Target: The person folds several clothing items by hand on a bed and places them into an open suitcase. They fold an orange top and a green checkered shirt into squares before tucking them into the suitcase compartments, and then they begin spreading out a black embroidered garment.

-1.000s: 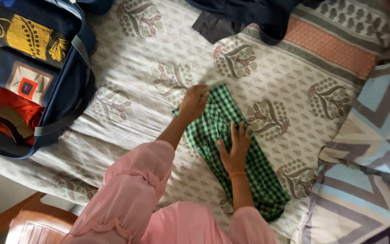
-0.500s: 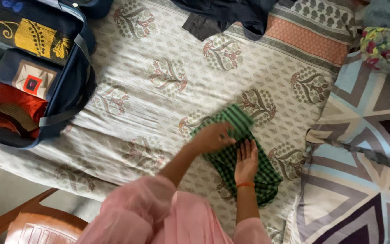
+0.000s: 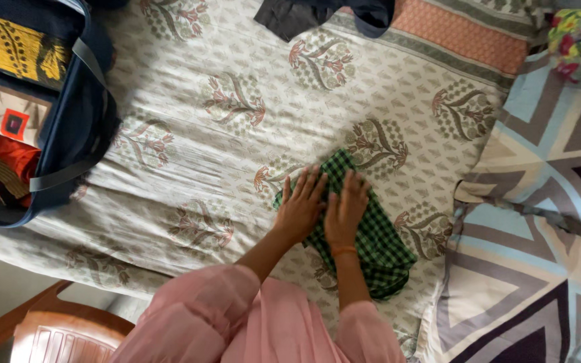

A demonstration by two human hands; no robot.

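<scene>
Fingers (image 3: 312, 180) of the left hand (image 3: 300, 210) are spread and pressed flat on the folded green-and-dark checked cotton garment (image 3: 371, 235), gripping nothing. Beside them, nearly touching, the right hand (image 3: 344, 210) lies palm down on the same cloth with its fingers straight and close together, an orange band at the wrist. The garment sits directly under both palms and reaches out past the right hand toward the person's right as a compact folded bundle, its near end slightly bunched.

The bundle rests on a bed covered by a cream block-printed sheet with red and green flower motifs (image 3: 189, 148). Pink sleeves run from both wrists back to the bottom edge.

Well apart on the left lies an open navy fabric suitcase (image 3: 82, 128) packed with folded clothes in yellow, navy and orange-red. A crumpled dark garment (image 3: 290, 15) lies at the far edge of the sheet. To the right, a pale blue, grey and white geometric quilt (image 3: 539, 202) overlaps the bed. A brown wooden chair (image 3: 55, 333) shows at the lower left corner.
</scene>
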